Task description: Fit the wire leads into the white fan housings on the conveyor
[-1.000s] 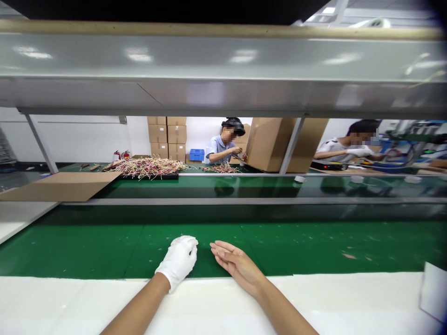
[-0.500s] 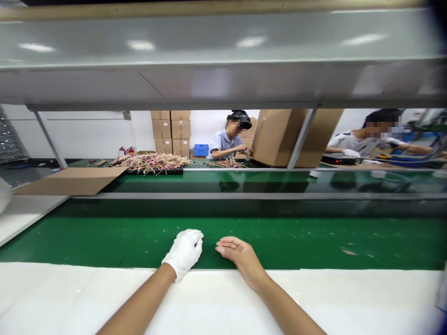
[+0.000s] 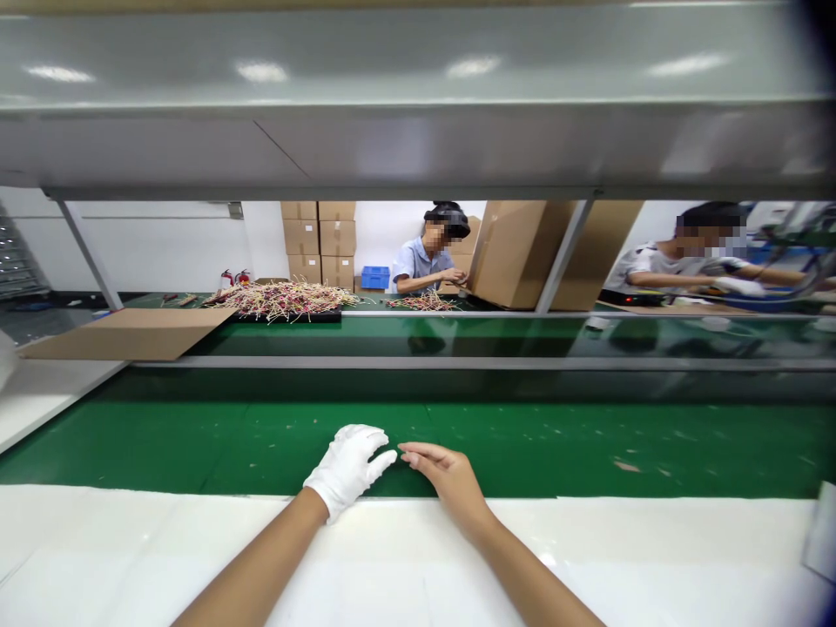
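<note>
One white-gloved left hand (image 3: 348,468), spread, faces one bare right hand (image 3: 452,479), bunched, pinch unclear. One flat green worktop (image 3: 555,444) runs crosswise.

Ahead of me I see a blue-shirted co-worker (image 3: 418,263), 1 blue crate (image 3: 375,277), stacked cartons (image 3: 301,237), a strand heap (image 3: 280,299).

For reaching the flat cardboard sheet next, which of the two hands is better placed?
Probably the left hand: it is nearer the cardboard sheet; the right hand is farther from it.
</note>
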